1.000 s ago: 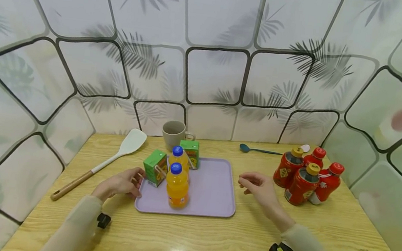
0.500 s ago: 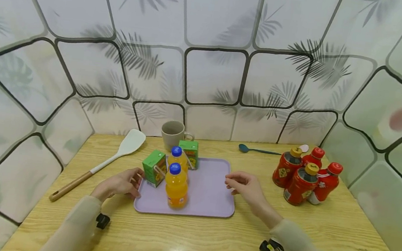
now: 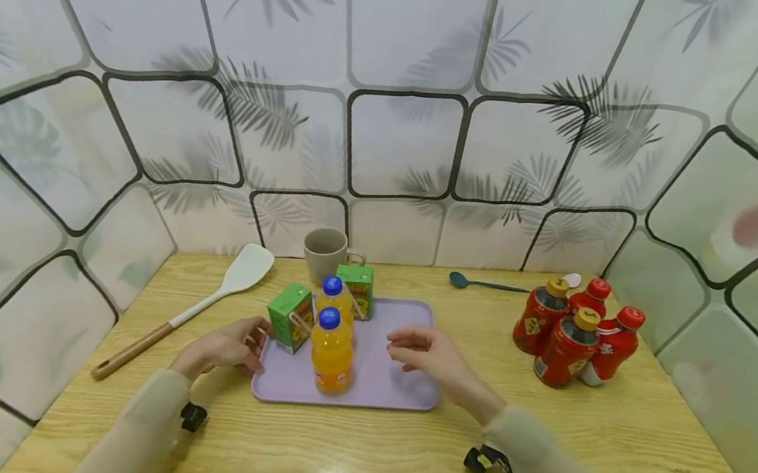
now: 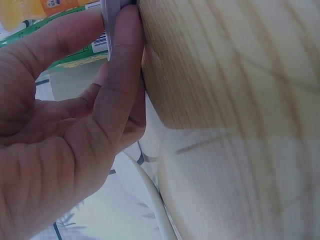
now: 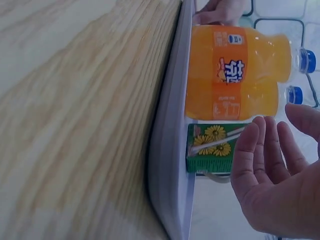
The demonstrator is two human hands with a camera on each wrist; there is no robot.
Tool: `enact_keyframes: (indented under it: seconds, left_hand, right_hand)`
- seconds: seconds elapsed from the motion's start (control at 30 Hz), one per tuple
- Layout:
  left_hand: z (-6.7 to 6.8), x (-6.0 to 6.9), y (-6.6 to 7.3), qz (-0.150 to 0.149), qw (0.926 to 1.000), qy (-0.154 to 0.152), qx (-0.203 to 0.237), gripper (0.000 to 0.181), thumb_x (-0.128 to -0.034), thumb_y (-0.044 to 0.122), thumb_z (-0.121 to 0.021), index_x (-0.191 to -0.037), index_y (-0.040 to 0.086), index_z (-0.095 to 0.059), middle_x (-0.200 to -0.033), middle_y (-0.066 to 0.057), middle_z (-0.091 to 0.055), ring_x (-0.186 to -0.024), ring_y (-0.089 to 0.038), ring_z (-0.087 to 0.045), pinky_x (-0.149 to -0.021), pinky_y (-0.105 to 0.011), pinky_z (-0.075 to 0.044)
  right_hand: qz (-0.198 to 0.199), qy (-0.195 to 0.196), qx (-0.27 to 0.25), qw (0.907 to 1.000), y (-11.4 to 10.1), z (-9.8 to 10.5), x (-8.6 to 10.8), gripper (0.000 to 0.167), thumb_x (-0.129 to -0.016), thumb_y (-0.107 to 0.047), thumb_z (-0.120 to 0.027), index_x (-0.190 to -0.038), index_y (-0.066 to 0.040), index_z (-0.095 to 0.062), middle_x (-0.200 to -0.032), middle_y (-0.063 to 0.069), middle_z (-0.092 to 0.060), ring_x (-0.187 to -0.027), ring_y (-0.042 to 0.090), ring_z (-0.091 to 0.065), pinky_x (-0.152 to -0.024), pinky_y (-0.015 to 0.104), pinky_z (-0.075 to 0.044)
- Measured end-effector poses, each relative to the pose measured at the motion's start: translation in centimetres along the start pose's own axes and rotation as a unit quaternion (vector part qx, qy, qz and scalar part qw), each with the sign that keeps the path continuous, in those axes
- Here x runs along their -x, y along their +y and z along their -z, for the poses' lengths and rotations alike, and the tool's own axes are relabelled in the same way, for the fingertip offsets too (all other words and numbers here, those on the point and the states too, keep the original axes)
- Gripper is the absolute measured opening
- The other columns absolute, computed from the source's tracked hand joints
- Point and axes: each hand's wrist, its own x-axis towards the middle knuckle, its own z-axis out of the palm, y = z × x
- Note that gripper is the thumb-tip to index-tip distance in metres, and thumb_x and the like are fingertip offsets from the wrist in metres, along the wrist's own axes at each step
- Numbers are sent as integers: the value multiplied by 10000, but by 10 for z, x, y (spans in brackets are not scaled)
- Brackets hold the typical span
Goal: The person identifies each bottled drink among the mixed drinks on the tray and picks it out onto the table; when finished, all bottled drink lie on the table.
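Note:
A lilac tray (image 3: 376, 388) lies on the wooden table. My left hand (image 3: 229, 346) holds its left rim; in the left wrist view, the rim (image 4: 111, 25) sits between thumb and finger. On the tray's left half two orange soda bottles (image 3: 333, 356) with blue caps stand one behind the other. A green juice box (image 3: 290, 316) is to their left, near my left fingers, and another green juice box (image 3: 357, 289) is behind them. My right hand (image 3: 431, 358) hovers over the tray's right part, fingers loosely bent and holding nothing. In the right wrist view, soda bottles (image 5: 225, 75) appear beyond it.
Several red drink bottles (image 3: 566, 347) cluster at the right. A grey mug (image 3: 324, 252) stands behind the tray. A white turner (image 3: 245, 272) with a wooden handle lies at the left, and a dark teal spoon (image 3: 486, 284) lies at the back. A patterned curtain surrounds the table.
My right hand has moved left, from beside the tray to above its right part. My left hand stays at the left rim. The bottles and boxes have not visibly moved.

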Motion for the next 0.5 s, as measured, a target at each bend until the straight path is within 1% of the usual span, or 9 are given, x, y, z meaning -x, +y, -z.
enact_keyframes:
  seconds: [0.13,0.27,0.37,0.43,0.5]
  left_hand:
    - [0,0,0,-16,10000,0,-13,603,-717,-135,-712,-1244,-59,-428,-1051,-147,-466,-921,-224,-489,-689,-333,-574]
    - [0,1,1,-28,10000,-8,-21,604,-714,-138,-709,-1243,-63,-430,-1042,-145,-465,-917,-224,-488,-689,-335,-575]
    - [0,1,2,-21,10000,-7,-16,602,-714,-141,-706,-1243,-65,-430,-1044,-148,-465,-918,-225,-488,-692,-337,-576]
    - [0,1,2,-19,10000,5,-30,599,-714,-142,-706,-1241,-65,-431,-1045,-148,-467,-917,-225,-489,-692,-335,-575]
    - [0,2,3,-9,10000,18,-50,597,-716,-140,-708,-1240,-62,-433,-1046,-149,-468,-918,-224,-489,-692,-334,-574]
  right_hand:
    - [12,-120,23,9999,-4,-10,-4,434,-893,-149,-705,-1252,70,-596,-1207,267,-639,-938,120,-661,-799,361,-579]
    - [107,-157,78,9998,-9,-19,-8,426,-879,-124,-717,-1256,43,-612,-1225,264,-633,-986,159,-656,-837,325,-573]
    - [274,-208,102,9994,-12,-25,-9,426,-871,-104,-722,-1255,46,-613,-1233,267,-627,-1004,167,-646,-852,277,-560]
    - [365,-229,130,9990,-15,-28,-10,432,-869,-105,-725,-1258,46,-611,-1230,263,-629,-1004,170,-645,-862,270,-555]
    - [446,-246,130,9986,-16,-32,-12,432,-867,-96,-726,-1263,35,-613,-1230,258,-631,-1028,215,-647,-873,277,-554]
